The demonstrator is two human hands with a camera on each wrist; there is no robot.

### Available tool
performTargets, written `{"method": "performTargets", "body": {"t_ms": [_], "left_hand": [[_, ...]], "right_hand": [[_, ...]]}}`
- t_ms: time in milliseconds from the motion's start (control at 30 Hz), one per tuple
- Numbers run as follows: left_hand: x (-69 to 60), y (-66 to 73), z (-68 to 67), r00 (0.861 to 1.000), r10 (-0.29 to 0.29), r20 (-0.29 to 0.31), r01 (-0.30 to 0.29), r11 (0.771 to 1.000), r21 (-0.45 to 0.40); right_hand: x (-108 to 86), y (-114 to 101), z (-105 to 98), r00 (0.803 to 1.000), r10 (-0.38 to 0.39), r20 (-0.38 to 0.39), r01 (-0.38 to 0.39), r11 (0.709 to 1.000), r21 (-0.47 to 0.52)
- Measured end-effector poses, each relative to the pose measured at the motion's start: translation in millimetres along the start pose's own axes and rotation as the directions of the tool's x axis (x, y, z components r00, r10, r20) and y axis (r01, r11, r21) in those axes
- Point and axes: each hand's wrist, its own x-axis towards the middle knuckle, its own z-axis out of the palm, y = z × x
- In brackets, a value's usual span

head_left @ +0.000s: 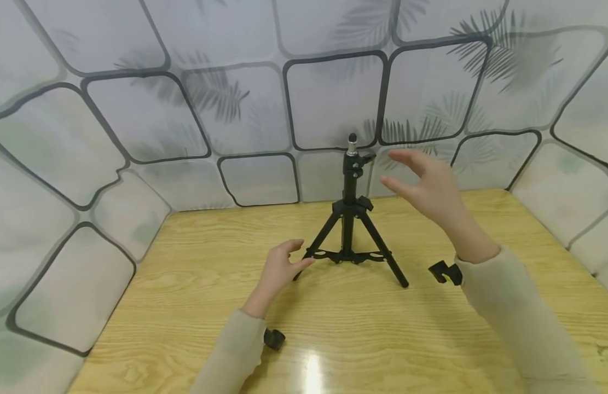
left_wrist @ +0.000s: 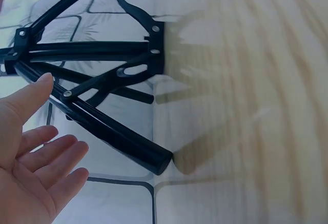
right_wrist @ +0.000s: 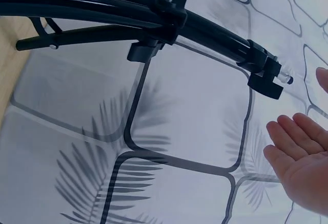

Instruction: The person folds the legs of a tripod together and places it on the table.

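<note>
Openly spread, the left hand (head_left: 278, 267) and right hand (head_left: 434, 190) grasp nothing beside a tubular, silver-tipped black tripod (head_left: 350, 187); left-hand contact is unclear.

A pale covering patterned with large rounded cells encloses the space on three sides: a back wall (head_left: 254, 183), a left wall (head_left: 52, 290) and a right wall (head_left: 574, 219). Dark grey and lighter grey bands outline the cells, and feathery grey leaf prints (head_left: 220, 98) overlap them, with faint greenish patches toward the sides. The covering meets the far edge of a worktop (head_left: 175, 290) in yellowish wood tones, whose wavy grain runs mostly from side to side in the head view. A small dark mark (head_left: 606, 349) lies near its right edge. At the near edge, a bright white reflection (head_left: 312, 372) gleams on the glossy surface.
</note>
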Motion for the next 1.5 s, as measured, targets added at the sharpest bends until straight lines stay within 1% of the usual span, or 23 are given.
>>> {"method": "performTargets", "body": {"t_ms": [67, 167, 300, 400, 467, 600, 767, 867, 967, 1033, 1100, 1267, 1333, 1500], "left_hand": [[0.8, -1.0, 0.4, 1.000, -0.008, 0.019, 0.007, 1.000, 0.019], [1.3, -1.2, 0.0, 0.999, -0.004, 0.042, 0.003, 0.999, 0.042], [1.4, -0.4, -0.7, 0.998, -0.008, 0.058, 0.005, 0.999, 0.050], [1.7, -0.3, -0.7, 0.998, -0.014, 0.065, 0.012, 0.999, 0.034], [1.9, -0.8, -0.5, 0.998, -0.008, 0.069, 0.006, 1.000, 0.029], [2.5, -2.2, 1.1, 0.997, -0.014, 0.073, 0.014, 1.000, 0.008], [4.5, -3.0, 3.9, 0.997, -0.015, 0.069, 0.016, 1.000, -0.019], [6.5, -2.4, 5.4, 0.998, -0.027, 0.063, 0.029, 0.999, -0.038], [8.9, -1.8, 6.5, 0.998, -0.040, 0.048, 0.042, 0.998, -0.051], [10.6, -1.3, 7.4, 0.999, -0.042, 0.034, 0.043, 0.998, -0.049], [12.5, -0.5, 8.6, 0.999, -0.041, 0.017, 0.041, 0.998, -0.040], [15.1, 0.9, 10.0, 0.998, -0.059, -0.037, 0.059, 0.998, -0.010], [15.5, 1.6, 10.4, 0.996, -0.072, -0.053, 0.072, 0.997, -0.013], [17.0, 4.2, 12.7, 0.992, -0.107, -0.061, 0.103, 0.993, -0.057]], "right_hand": [[8.7, -4.0, 0.7, 0.999, 0.035, 0.026, -0.036, 0.999, 0.039], [20.3, -8.7, 3.8, 0.996, 0.069, 0.050, -0.073, 0.994, 0.078], [33.7, -12.0, 10.5, 0.993, 0.093, 0.074, -0.101, 0.988, 0.115], [41.8, -13.6, 15.7, 0.988, 0.116, 0.107, -0.131, 0.979, 0.157], [46.1, -13.9, 19.0, 0.984, 0.127, 0.122, -0.148, 0.972, 0.181], [52.0, -12.0, 25.2, 0.981, 0.150, 0.121, -0.174, 0.961, 0.217], [56.4, -11.3, 31.5, 0.974, 0.200, 0.108, -0.222, 0.941, 0.256], [57.9, -11.2, 34.7, 0.976, 0.208, 0.071, -0.219, 0.935, 0.278], [59.0, -11.5, 36.6, 0.980, 0.195, 0.029, -0.195, 0.938, 0.288], [59.7, -11.9, 36.8, 0.982, 0.188, 0.016, -0.185, 0.942, 0.282], [60.5, -12.5, 36.5, 0.982, 0.187, 0.013, -0.183, 0.943, 0.278], [61.4, -12.7, 37.4, 0.983, 0.184, 0.020, -0.183, 0.943, 0.279], [61.2, -11.9, 37.9, 0.983, 0.184, 0.017, -0.181, 0.941, 0.285], [60.7, -10.5, 37.4, 0.981, 0.194, 0.012, -0.189, 0.937, 0.295]]}}
